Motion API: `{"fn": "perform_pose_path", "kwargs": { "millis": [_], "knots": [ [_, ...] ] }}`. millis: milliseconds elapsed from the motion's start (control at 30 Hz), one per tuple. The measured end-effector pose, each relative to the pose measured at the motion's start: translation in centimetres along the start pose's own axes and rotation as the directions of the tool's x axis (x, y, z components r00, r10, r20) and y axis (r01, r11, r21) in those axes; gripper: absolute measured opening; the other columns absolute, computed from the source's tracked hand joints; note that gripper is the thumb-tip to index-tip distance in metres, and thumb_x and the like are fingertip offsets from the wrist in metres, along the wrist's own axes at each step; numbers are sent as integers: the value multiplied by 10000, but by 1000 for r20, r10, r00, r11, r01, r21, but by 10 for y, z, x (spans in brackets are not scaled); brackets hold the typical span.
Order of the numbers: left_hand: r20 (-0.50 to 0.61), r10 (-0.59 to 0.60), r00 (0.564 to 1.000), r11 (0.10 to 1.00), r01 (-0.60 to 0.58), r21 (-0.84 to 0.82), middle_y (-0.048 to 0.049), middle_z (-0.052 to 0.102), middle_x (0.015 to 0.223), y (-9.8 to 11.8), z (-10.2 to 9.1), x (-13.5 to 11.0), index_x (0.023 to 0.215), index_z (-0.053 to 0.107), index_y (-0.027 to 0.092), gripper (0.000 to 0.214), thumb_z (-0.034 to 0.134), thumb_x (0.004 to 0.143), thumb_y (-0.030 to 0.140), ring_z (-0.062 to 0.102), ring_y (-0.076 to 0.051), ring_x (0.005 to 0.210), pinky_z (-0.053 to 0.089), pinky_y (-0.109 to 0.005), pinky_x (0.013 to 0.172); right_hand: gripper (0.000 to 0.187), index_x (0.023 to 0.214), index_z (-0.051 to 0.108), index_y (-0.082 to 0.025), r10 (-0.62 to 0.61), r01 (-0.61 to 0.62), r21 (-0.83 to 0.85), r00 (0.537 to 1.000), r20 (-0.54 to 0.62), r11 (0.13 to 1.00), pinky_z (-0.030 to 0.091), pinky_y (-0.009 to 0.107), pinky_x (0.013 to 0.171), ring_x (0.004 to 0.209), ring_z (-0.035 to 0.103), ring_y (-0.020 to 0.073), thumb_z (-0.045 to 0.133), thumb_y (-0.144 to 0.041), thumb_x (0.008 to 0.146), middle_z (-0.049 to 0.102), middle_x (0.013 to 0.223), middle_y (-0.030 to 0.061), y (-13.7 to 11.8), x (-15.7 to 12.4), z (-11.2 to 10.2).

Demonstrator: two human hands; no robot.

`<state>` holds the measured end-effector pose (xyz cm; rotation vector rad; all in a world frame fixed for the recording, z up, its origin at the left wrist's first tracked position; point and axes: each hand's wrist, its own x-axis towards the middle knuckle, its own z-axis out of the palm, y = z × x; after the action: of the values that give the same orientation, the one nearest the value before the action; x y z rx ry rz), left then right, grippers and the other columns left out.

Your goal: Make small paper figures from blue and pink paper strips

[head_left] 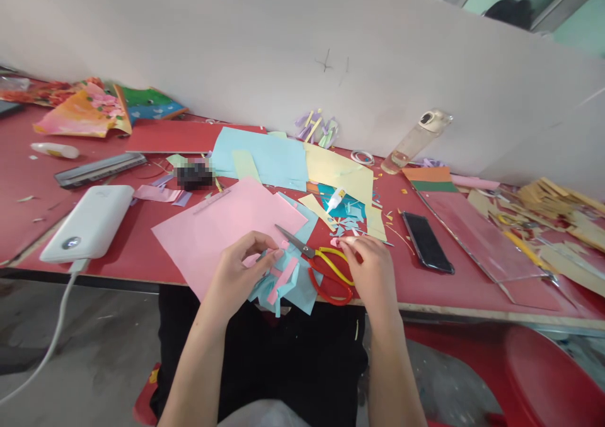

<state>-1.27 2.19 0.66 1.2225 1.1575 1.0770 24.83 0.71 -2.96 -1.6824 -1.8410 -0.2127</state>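
A pale wall (283, 43) is rising behind a red worktop (425, 291), which is carrying paper, scraps and tools around the scissors (312, 254). These are lying between the two hands, their long axis running slantwise, blades pointing away and to the left, red and yellow handles reaching toward the worktop's front edge and to the right. Just left of the scissors' handles, a blue-and-pink paper craft (285, 279) is hanging close to that edge, its pink strip slanting toward the person and to the left.

The left hand (236, 263) is curling left of the scissors, thumb and forefinger nearly meeting as they are pinching the craft's upper part. The right hand (373, 266) is hovering beside the handles on their right, fingertips drawn together and gripping a small pink paper piece (335, 242).

Left of the scissors, a large pink sheet (208, 225) is spreading to the front edge; beyond the blades, a glue bottle (336, 199) is lying among cut scraps (353, 211). A stretch of red surface is showing right of the scissors, past the right hand, where a phone (428, 241) is lying.
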Motion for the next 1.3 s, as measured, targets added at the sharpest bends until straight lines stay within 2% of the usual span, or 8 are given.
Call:
{"fn": "perform_pose_path", "kwargs": {
  "millis": [100, 233, 433, 600, 800, 1067, 1167, 1300],
  "knots": [
    [-11, -10, 1000, 1000, 10, 0, 8, 630, 764, -2, 0, 1, 807, 678, 206, 209, 765, 811, 396, 573, -129, 683, 438, -230, 605, 156, 906, 784, -201, 9, -5, -57, 997, 74, 998, 505, 425, 859, 942, 691, 294, 654, -250, 977, 811, 921, 73, 2, 5, 3],
    [-36, -14, 999, 1000, 14, 11, 10, 625, 762, -2, -5, 2, 800, 678, 203, 235, 776, 801, 416, 547, -119, 657, 419, -230, 589, 172, 975, 787, -197, 10, 6, -120, 990, 138, 993, 467, 444, 840, 962, 690, 323, 618, -227, 995, 813, 943, 84, -7, 12, 6],
    [-59, -32, 998, 999, 33, 15, 28, 605, 721, -6, -14, 5, 811, 681, 202, 232, 772, 804, 415, 487, -88, 560, 405, -230, 563, 155, 939, 789, -210, -94, 122, -101, 964, 249, 987, 462, 407, 886, 987, 659, 294, 644, -231, 991, 801, 950, 66, -31, 41, 15],
    [-22, -2, 1000, 999, 3, 46, 18, 606, 719, -9, -15, 6, 802, 681, 192, 238, 759, 814, 416, 486, -98, 557, 426, -250, 582, 104, 885, 797, -197, -192, 228, -51, 905, 379, 972, 472, 351, 809, 939, 665, 266, 709, -168, 931, 793, 985, 77, -34, 91, 40],
    [-65, -23, 998, 1000, 24, 16, 6, 614, 735, -6, -18, 5, 795, 663, 191, 240, 758, 816, 410, 475, -101, 562, 430, -241, 560, 262, 1029, 796, -214, -276, 293, 43, 829, 485, 955, 455, 310, 810, 988, 667, 228, 585, -75, 961, 779, 1066, 72, -24, 125, 62],
    [-64, -9, 998, 999, 11, 42, 26, 597, 684, -8, -22, 7, 799, 679, 193, 227, 762, 816, 404, 501, -104, 554, 474, -251, 595, 209, 754, 694, -193, -207, 182, 100, 808, 552, 978, 377, 276, 633, 733, 615, 178, 587, -70, 885, 715, 826, 48, -25, 136, 56],
    [-92, -13, 996, 1000, 14, 14, 27, 601, 699, -6, -20, 5, 790, 674, 195, 231, 764, 811, 407, 489, -98, 549, 476, -249, 593, 184, 749, 665, -199, -187, 127, 145, 809, 557, 981, 374, 271, 612, 686, 601, 166, 595, -59, 846, 704, 792, 30, -27, 138, 55],
    [-94, -31, 995, 999, 32, 11, 23, 613, 717, -6, -19, 5, 798, 672, 195, 241, 761, 815, 417, 489, -93, 544, 463, -245, 575, 169, 815, 668, -202, -164, 37, 248, 840, 517, 968, 449, 284, 682, 746, 645, 178, 589, -56, 843, 720, 817, 24, -31, 129, 46]
  ]
}}
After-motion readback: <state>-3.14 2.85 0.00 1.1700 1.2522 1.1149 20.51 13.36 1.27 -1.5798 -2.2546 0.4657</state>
